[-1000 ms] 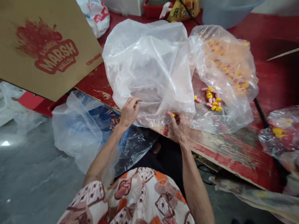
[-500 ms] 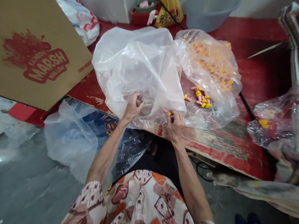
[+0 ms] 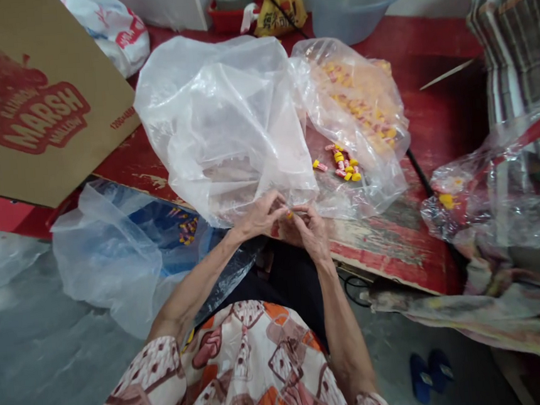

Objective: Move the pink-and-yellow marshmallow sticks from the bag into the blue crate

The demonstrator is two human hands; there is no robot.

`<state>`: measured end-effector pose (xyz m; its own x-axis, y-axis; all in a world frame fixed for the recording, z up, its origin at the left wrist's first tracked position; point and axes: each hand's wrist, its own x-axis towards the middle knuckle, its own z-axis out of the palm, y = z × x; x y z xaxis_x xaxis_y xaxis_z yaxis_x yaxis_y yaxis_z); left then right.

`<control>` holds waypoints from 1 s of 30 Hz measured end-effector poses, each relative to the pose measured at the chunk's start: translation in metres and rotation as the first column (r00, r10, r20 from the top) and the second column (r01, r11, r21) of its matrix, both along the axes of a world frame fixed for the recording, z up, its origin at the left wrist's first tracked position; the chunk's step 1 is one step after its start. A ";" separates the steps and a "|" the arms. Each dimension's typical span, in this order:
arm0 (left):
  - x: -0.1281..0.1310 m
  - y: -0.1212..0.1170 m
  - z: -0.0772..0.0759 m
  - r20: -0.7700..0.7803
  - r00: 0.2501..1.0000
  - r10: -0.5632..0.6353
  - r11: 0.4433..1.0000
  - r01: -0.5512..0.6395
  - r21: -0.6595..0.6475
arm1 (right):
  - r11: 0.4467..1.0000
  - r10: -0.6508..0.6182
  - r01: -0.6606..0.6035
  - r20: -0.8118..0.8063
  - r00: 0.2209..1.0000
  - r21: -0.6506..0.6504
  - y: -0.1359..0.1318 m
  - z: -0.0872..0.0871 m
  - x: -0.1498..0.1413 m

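Note:
My left hand (image 3: 259,217) and my right hand (image 3: 309,227) meet at the near edge of the red table (image 3: 387,242). Together their fingertips pinch a small yellow and pink wrapped candy (image 3: 290,214). Just beyond them stands a large clear plastic bag (image 3: 225,118), puffed up and open towards me. Beside it on the right lies a second clear bag (image 3: 360,106) with several pink and yellow candies (image 3: 342,163) spilling at its mouth.
A brown cardboard box (image 3: 29,104) marked MARSH leans at the left. A clear bag over blue packaging (image 3: 127,246) hangs below the table edge. A grey basin (image 3: 351,0) sits at the back. More plastic bags (image 3: 491,189) and striped cloth (image 3: 515,36) lie at the right.
My left hand let go of the big bag's edge and came right to meet my right hand at the candy. The view shifted right and things slid left.

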<state>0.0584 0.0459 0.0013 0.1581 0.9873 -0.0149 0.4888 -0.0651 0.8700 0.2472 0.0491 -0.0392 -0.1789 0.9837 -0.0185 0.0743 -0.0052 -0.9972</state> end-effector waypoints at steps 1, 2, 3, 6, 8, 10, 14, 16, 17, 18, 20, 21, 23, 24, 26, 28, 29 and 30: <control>0.009 0.000 -0.003 -0.121 0.992 -0.042 0.998 0.046 0.034 | 0.995 -0.067 0.059 0.097 0.993 0.083 0.001 -0.002 0.011; 0.018 0.001 -0.005 -0.229 0.970 -0.081 0.994 0.096 0.055 | 0.976 -0.157 0.124 0.186 0.970 0.179 0.005 -0.003 0.021; 0.024 0.002 -0.006 -0.313 0.942 -0.119 0.987 0.145 0.063 | 0.946 -0.249 0.179 0.255 0.934 0.270 0.013 -0.004 0.031; 0.028 0.010 -0.005 -0.362 0.910 -0.203 0.973 0.228 0.028 | 0.870 -0.402 0.217 0.381 0.833 0.443 0.053 -0.002 0.043; 0.019 0.017 -0.002 -0.292 0.933 -0.212 0.976 0.218 -0.013 | 0.864 -0.375 0.122 0.461 0.805 0.489 0.087 0.001 0.037; 0.005 0.023 0.001 -0.174 0.967 -0.186 0.982 0.175 -0.073 | 0.888 -0.270 -0.029 0.570 0.776 0.459 0.118 0.006 0.027; -0.008 0.015 0.004 0.011 0.998 -0.067 0.994 0.067 -0.086 | 0.938 -0.117 -0.184 0.769 0.629 0.293 0.150 0.012 0.017; 0.000 0.003 0.004 -0.101 0.995 -0.021 1.000 0.022 0.010 | 0.956 -0.120 -0.154 0.814 0.569 0.248 0.151 0.015 0.023; 0.008 -0.002 0.003 -0.203 0.979 -0.007 0.998 0.018 0.055 | 0.960 -0.134 -0.131 0.818 0.559 0.247 0.148 0.016 0.027; 0.016 -0.007 0.003 -0.315 0.949 -0.003 0.996 0.031 0.085 | 0.961 -0.161 -0.098 0.809 0.565 0.260 0.143 0.017 0.032; 0.032 -0.010 0.003 -0.504 0.863 -0.037 0.992 0.093 0.088 | 0.951 -0.248 0.008 0.747 0.617 0.309 0.128 0.020 0.040; 0.038 -0.009 0.003 -0.562 0.824 -0.069 0.989 0.131 0.070 | 0.941 -0.297 0.075 0.695 0.655 0.331 0.119 0.022 0.042; 0.043 -0.005 0.005 -0.594 0.795 -0.124 0.980 0.193 0.053 | 0.918 -0.365 0.185 0.566 0.739 0.350 0.096 0.028 0.041; 0.042 -0.004 0.006 -0.581 0.803 -0.131 0.975 0.210 0.070 | 0.913 -0.370 0.208 0.498 0.784 0.350 0.084 0.030 0.038; 0.039 -0.005 0.004 -0.535 0.842 -0.075 0.970 0.186 0.156 | 0.915 -0.338 0.208 0.381 0.860 0.345 0.060 0.033 0.026; 0.035 -0.011 -0.002 -0.472 0.881 0.029 0.963 0.102 0.250 | 0.927 -0.291 0.185 0.310 0.905 0.327 0.042 0.032 0.009; 0.033 -0.016 -0.006 -0.437 0.897 0.068 0.959 0.062 0.276 | 0.935 -0.259 0.164 0.290 0.921 0.313 0.037 0.029 0.000; 0.031 -0.020 -0.011 -0.401 0.912 0.081 0.958 0.040 0.284 | 0.945 -0.221 0.134 0.278 0.935 0.299 0.034 0.025 -0.009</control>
